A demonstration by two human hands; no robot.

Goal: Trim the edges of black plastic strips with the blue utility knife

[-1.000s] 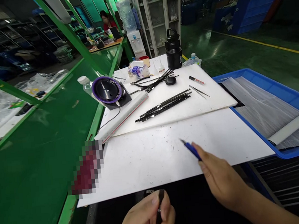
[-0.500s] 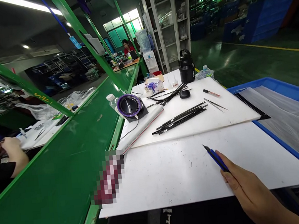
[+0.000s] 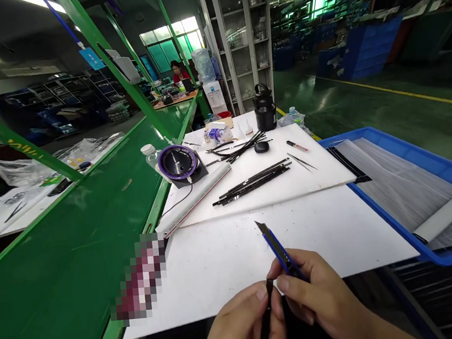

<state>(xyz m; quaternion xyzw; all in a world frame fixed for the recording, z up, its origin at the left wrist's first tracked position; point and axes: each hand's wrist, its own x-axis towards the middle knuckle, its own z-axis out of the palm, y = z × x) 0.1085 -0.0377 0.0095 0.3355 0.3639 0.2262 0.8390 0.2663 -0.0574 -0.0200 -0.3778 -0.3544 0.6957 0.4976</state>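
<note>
My right hand (image 3: 319,288) is closed around a blue utility knife (image 3: 277,249), its blade out and pointing up and to the left. Beside it, my left hand (image 3: 243,321) pinches a thin black strip (image 3: 269,292) near its top end; the strip's lower part runs down out of view. The fingertips of my right hand are close to that top end, but whether they touch it I cannot tell. Both hands are at the near edge of the white board (image 3: 218,265). Beyond them lies a bundle of similar black strips (image 3: 251,186) on a raised white slab (image 3: 314,183).
Tweezers (image 3: 302,162), a red-and-black tool (image 3: 297,146), a black bottle (image 3: 265,108) and a purple-rimmed fan (image 3: 178,162) stand or lie on the slab. A blue bin (image 3: 371,199) holding a white roll (image 3: 447,213) is at right. A green partition (image 3: 96,223) borders the left.
My left hand has come into view with a black strip. My right hand has moved left with the utility knife, beside the left hand. The view has turned right.
</note>
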